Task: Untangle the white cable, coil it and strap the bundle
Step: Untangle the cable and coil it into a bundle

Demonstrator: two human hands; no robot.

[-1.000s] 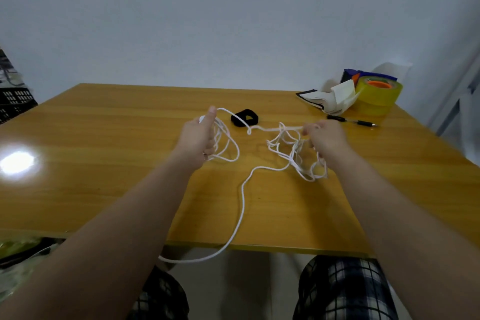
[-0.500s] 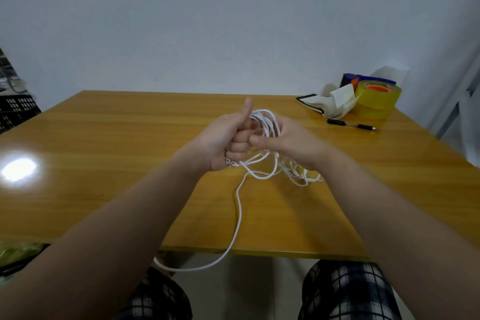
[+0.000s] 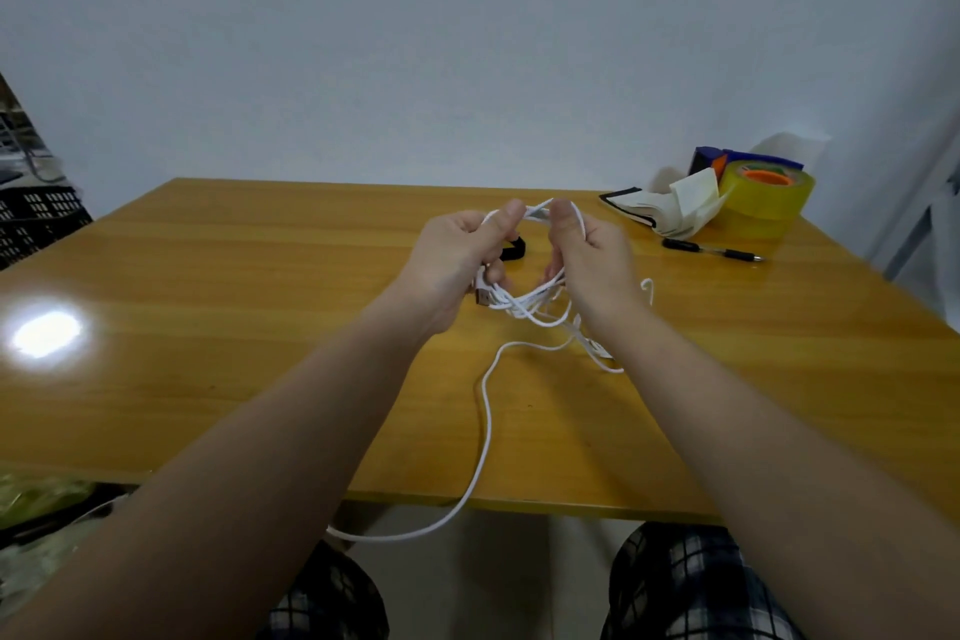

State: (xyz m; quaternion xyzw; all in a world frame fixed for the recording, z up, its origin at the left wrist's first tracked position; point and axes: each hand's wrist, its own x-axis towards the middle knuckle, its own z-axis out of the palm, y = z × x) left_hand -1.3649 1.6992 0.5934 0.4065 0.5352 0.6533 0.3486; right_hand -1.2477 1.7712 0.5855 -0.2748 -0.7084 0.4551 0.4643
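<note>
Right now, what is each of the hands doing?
Left hand: gripping loops of the white cable.
Right hand: pinching the same cable.

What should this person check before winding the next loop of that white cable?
1. Left hand grips the thin white cable: ok.
2. Right hand pinches its loops: ok.
3. Cable free of tangles: not ok, strands cross below the hands.
4. Tail lying on the yellow wooden table: not ok, it hangs over the near edge.
5. Small black strap loop close by: ok, behind the left hand.
6. Cable's far end free: cannot tell, out of view.
</note>
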